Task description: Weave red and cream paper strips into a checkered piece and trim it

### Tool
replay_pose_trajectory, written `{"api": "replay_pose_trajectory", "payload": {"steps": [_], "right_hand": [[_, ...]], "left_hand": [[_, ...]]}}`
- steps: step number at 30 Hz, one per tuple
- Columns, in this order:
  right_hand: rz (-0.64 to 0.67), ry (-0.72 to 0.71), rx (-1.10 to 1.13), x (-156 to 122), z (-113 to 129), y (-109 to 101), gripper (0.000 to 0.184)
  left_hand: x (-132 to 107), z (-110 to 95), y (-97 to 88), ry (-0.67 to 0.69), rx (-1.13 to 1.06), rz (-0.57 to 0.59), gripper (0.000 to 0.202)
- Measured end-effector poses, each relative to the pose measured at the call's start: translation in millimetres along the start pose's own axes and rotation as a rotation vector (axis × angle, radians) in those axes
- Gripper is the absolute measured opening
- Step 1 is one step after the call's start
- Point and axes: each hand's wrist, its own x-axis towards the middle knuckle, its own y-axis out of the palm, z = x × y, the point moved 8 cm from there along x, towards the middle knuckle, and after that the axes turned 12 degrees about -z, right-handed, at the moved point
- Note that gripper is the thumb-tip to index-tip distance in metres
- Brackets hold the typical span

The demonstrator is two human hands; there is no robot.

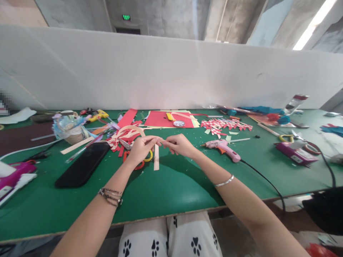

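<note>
My left hand (143, 148) is closed in a pinch on a pale peach paper strip (156, 159); one end hangs below the fingers. A curved length of similar strip arches behind that hand. My right hand (180, 144) is pinched too, its fingertips meeting the left ones; what lies between them is hidden. Under the left wrist are scissors with red and yellow handles (148, 156), partly covered. Behind them spreads a heap of red and peach paper strips (125, 137). To the right of my right hand lies a pink glue gun (223, 147).
Red paper sheets (158, 119) bear a yellow cutter (169, 116) and a round tin (179, 124). Woven checked pieces (227, 125) lie right of them. A black phone (83, 166) lies left; a purple box (296, 153) stands right. A white partition (171, 71) closes the back.
</note>
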Motion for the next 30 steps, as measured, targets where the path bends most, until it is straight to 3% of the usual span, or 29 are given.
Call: {"api": "replay_pose_trajectory", "payload": {"steps": [5, 10, 23, 30], "right_hand": [[0.063, -0.005, 0.034, -0.2, -0.4, 1.8, 0.021], [0.056, 0.020, 0.100, 1.7, -3.6, -7.0, 0.020], [-0.182, 0.169, 0.388, 10.3, -20.4, -31.7, 0.024], [-0.310, 0.243, 0.589, 10.8, -30.2, -41.4, 0.030]], "left_hand": [[4.8, 1.5, -12.6, 0.006, 0.000, -0.091, 0.033], [11.2, 8.9, -27.9, -0.028, -0.021, -0.184, 0.030], [19.9, 42.1, -55.0, -0.130, -0.132, -0.359, 0.033], [19.1, 42.1, -54.7, -0.172, -0.212, -0.373, 0.033]]}}
